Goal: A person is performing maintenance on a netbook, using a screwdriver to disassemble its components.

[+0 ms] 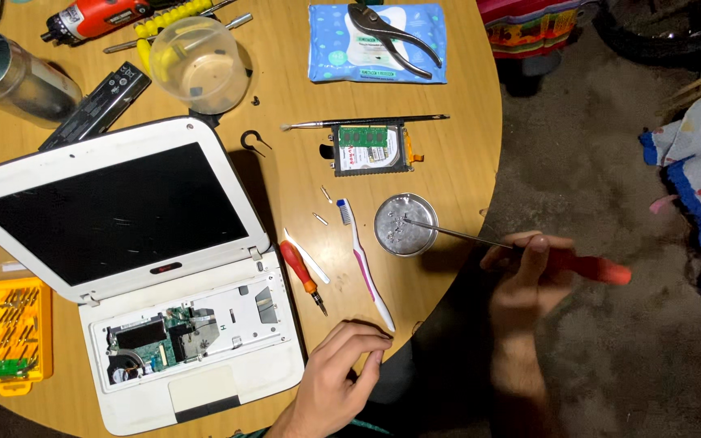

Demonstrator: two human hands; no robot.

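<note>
My right hand (529,276) grips a red-handled screwdriver (586,266) off the table's right edge. Its thin shaft reaches left, and the tip rests in a small round metal dish (389,238) holding several tiny screws. My left hand (334,381) lies on the table's front edge, fingers curled and holding nothing, beside the end of a pink and white toothbrush (365,268). A white laptop (196,324) stands open at the left with its keyboard removed, showing the board inside.
A small orange screwdriver (302,274) and white pry stick (308,258) lie by the laptop. Behind are a hard drive with memory stick (369,148), thin brush (359,122), pliers on a wipes pack (377,45), plastic cup (198,65), battery (95,105), metal can (6,77), orange bit case (6,332).
</note>
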